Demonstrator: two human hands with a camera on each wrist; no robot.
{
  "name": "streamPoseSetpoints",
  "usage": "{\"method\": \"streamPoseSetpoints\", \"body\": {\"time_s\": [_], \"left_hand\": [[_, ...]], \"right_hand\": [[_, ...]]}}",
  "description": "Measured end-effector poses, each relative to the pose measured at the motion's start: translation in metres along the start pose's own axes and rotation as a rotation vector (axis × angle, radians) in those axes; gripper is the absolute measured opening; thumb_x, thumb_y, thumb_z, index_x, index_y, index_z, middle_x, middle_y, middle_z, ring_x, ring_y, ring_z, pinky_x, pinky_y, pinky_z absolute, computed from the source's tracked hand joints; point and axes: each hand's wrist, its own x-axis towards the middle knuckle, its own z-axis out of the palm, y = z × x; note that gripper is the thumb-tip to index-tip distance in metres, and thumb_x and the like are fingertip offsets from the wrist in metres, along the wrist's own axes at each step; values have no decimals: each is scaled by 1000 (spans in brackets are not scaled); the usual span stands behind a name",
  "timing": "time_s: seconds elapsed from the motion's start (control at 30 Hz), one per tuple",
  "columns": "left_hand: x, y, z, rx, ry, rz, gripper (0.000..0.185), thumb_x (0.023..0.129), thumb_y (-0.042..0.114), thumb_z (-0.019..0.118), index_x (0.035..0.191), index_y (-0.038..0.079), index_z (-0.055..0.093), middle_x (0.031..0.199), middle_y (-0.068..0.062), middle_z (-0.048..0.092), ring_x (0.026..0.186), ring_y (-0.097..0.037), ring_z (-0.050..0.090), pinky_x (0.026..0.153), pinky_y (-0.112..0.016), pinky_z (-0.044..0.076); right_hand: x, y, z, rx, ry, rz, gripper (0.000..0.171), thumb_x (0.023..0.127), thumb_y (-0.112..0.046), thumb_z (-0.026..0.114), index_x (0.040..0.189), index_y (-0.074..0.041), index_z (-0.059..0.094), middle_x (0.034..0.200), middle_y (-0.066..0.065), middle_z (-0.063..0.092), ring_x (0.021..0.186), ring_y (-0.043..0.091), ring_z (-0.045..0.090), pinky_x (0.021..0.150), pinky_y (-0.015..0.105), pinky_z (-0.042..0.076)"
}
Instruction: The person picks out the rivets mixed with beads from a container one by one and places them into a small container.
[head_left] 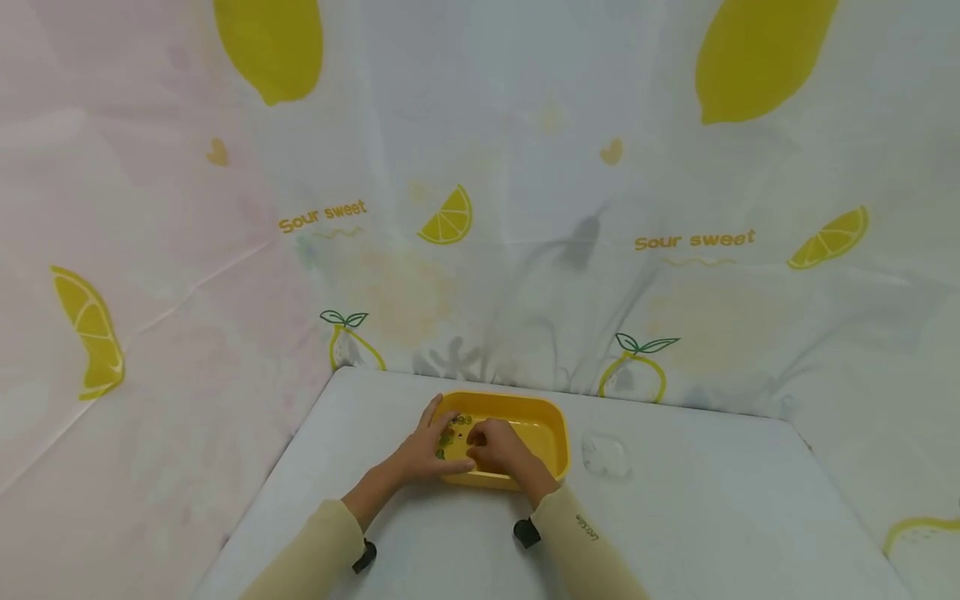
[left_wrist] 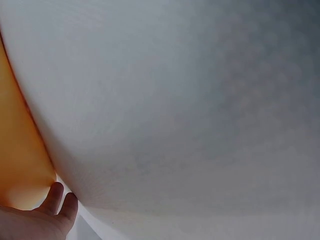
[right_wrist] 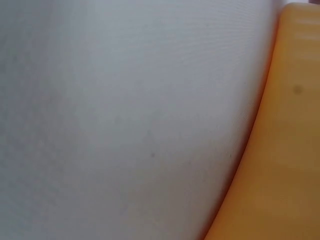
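Observation:
A yellow tray (head_left: 551, 429) sits on the white table (head_left: 705, 517) near the back wall. Several small green pieces (head_left: 450, 432) lie in its left half. My left hand (head_left: 427, 450) rests over the tray's left end, its fingers stretched toward the far rim and its thumb along the near rim. My right hand (head_left: 497, 448) is inside the tray beside it, fingers curled down near the green pieces; what they hold is hidden. In the left wrist view two fingertips (left_wrist: 59, 200) touch the tray's wall (left_wrist: 20, 150). The right wrist view shows only table and the tray's wall (right_wrist: 280, 165).
A small clear plastic piece (head_left: 604, 455) lies on the table just right of the tray. Lemon-print curtains (head_left: 525, 208) close in the back and both sides. The table's left edge (head_left: 255, 508) runs close to my left sleeve.

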Motion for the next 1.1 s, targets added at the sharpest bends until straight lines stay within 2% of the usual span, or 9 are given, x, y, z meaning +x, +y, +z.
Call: {"method": "streamPoseSetpoints", "body": {"time_s": [0.3,0.63,0.9,1.1], "left_hand": [[1,3,-2,-1,7,-2,98,74,62,77,153,20,37,168,-9,-2,137,-40,43,107,-62,38],[1,0,1,-22,7,-6,95,74,61,78,152,22,39,167,-10,-1,136,-38,44,106,-63,38],[0,-1,1,-20,4,-2,95,74,62,77,151,22,39,168,-6,-3,138,-41,42,106,-64,38],[1,-1,1,-14,1,-2,95,74,64,76,152,22,39,168,-7,-4,138,-42,41,105,-63,39]], "right_hand": [[1,2,-2,8,24,-19,4,87,-9,73,90,-6,74,89,4,72,82,16,64,76,32,55],[0,2,0,40,13,2,8,87,-9,73,87,-1,73,84,3,70,76,13,59,72,30,53],[-1,2,-1,64,22,9,5,86,-9,74,88,-5,72,85,3,70,77,13,60,72,30,54],[-3,1,-2,103,36,25,6,83,-6,75,83,-5,68,79,1,66,73,12,57,69,28,52]]}}
